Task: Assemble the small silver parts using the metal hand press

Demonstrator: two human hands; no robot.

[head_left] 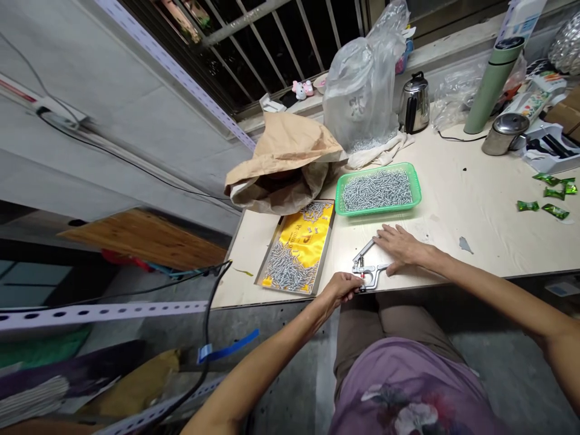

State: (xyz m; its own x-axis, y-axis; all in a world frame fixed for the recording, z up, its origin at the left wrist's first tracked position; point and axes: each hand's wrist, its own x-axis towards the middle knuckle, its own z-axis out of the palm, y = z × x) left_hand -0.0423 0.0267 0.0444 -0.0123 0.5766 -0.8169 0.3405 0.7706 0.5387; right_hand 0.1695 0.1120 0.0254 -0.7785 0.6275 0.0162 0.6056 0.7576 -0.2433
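Metal snap-fastener pliers (370,276) lie at the table's front edge with their handles spread apart. My right hand (403,246) spans those handles, fingers over the upper one and thumb by the lower one. At the jaw end, my left hand (343,286) is closed in a pinch; what its fingertips hold is too small to make out. A shallow tray (322,266) with a yellow printed sheet (307,237) and many small silvery metal pieces (287,269) lies left of the pliers. Behind them stands a green plastic basket (379,211) filled with similar pieces (378,190).
An open brown paper bag (290,145) stands behind the tray, beside a clear plastic bag (360,90). Farther right are a steel kettle (415,106), a green flask (493,87) and a metal mug (502,134). Green-wrapped sweets (555,210) lie at the table's right.
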